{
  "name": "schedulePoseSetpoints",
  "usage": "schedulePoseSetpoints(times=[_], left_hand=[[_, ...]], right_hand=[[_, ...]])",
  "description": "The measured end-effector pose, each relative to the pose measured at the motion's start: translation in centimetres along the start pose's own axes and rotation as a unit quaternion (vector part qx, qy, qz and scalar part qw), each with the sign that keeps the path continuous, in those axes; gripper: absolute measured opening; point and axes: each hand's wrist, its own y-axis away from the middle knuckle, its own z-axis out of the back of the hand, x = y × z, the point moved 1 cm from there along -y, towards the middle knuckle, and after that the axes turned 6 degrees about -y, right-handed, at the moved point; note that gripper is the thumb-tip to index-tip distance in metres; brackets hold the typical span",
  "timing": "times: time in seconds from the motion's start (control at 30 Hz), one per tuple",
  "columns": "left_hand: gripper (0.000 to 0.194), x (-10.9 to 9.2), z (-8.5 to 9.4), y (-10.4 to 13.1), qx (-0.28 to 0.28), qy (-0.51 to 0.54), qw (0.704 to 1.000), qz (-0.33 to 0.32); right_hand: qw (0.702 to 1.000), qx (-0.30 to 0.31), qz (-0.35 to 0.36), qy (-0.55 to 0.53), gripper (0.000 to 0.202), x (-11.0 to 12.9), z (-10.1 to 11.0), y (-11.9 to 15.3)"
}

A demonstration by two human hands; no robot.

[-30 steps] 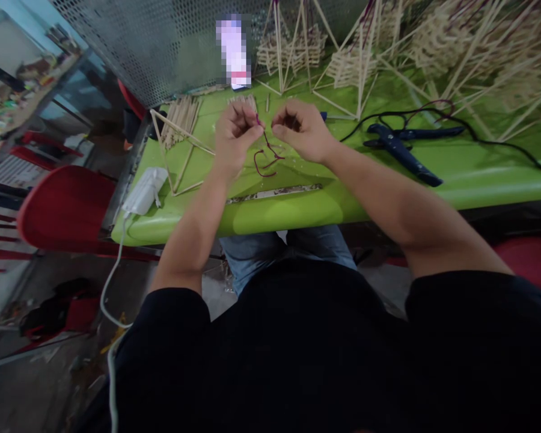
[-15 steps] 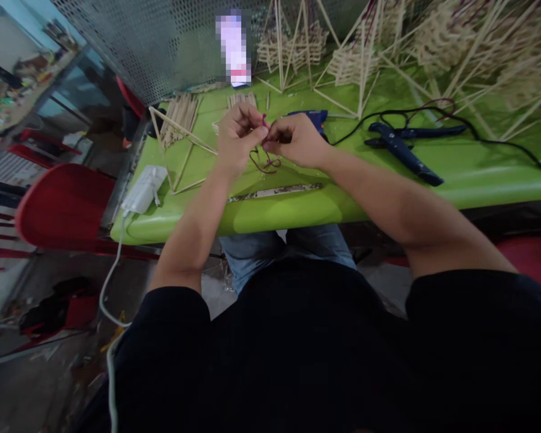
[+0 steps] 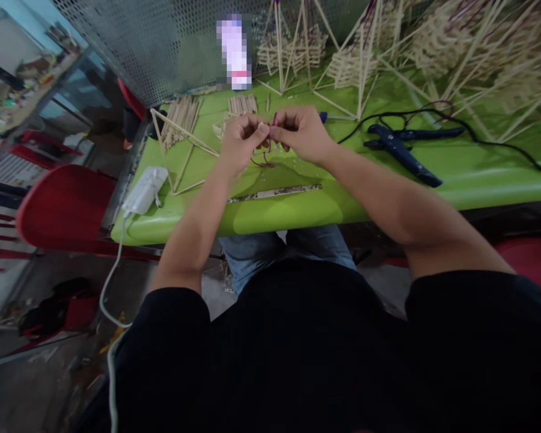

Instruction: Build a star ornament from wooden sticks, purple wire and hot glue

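Observation:
My left hand point(image 3: 244, 139) and my right hand point(image 3: 301, 131) meet above the green table, fingertips touching. Both pinch a thin dark purple cord point(image 3: 265, 163), whose loose loops hang below the fingers. A short tip of the cord sticks up by my right thumb. Behind my hands lies a small bundle of short wooden sticks point(image 3: 242, 104). Left of my left hand stands a frame of joined thin sticks point(image 3: 183, 165), with a larger pile of sticks point(image 3: 180, 120) behind it. A blue tool, mostly hidden by my right hand, shows its end point(image 3: 323, 116).
Blue-handled pliers point(image 3: 403, 153) and a black cable point(image 3: 487, 139) lie to the right. Several stick structures point(image 3: 360, 66) fill the back right. A white power strip point(image 3: 145, 189) sits at the table's left edge point(image 3: 130, 231). A narrow flat strip point(image 3: 275, 192) lies near the front edge.
My hands have drawn closer together, and my right hand has turned so its fingers meet the left fingertips. The hanging loops of cord have shifted and look smaller.

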Motion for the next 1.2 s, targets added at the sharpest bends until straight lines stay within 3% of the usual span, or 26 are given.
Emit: schedulePoseSetpoints(times=[0.27, 0.43, 0.77, 0.97, 1.2], left_hand=[[0.082, -0.2, 0.2, 0.2, 0.041, -0.034, 0.999, 0.009], [0.087, -0.7, 0.1, 0.3, 0.026, -0.039, 0.999, 0.001], [0.088, -1.7, 0.0, 0.6, 0.058, -0.080, 0.995, 0.011], [0.090, -1.8, 0.1, 0.5, 0.060, -0.091, 0.994, 0.011], [0.086, -1.0, 0.4, 0.3, 0.069, -0.101, 0.992, -0.006]], right_hand=[[0.994, -0.004, 0.035, 0.104, 0.056, -1.3, 0.4, -0.9], [0.992, 0.006, 0.064, 0.108, 0.058, -1.9, 0.8, -1.3], [0.995, -0.009, 0.035, 0.097, 0.058, -1.6, 0.7, -1.3], [0.996, 0.020, 0.051, 0.072, 0.048, -2.3, 1.3, -1.7], [0.996, 0.014, -0.003, 0.084, 0.050, -2.1, 1.1, -1.7]])
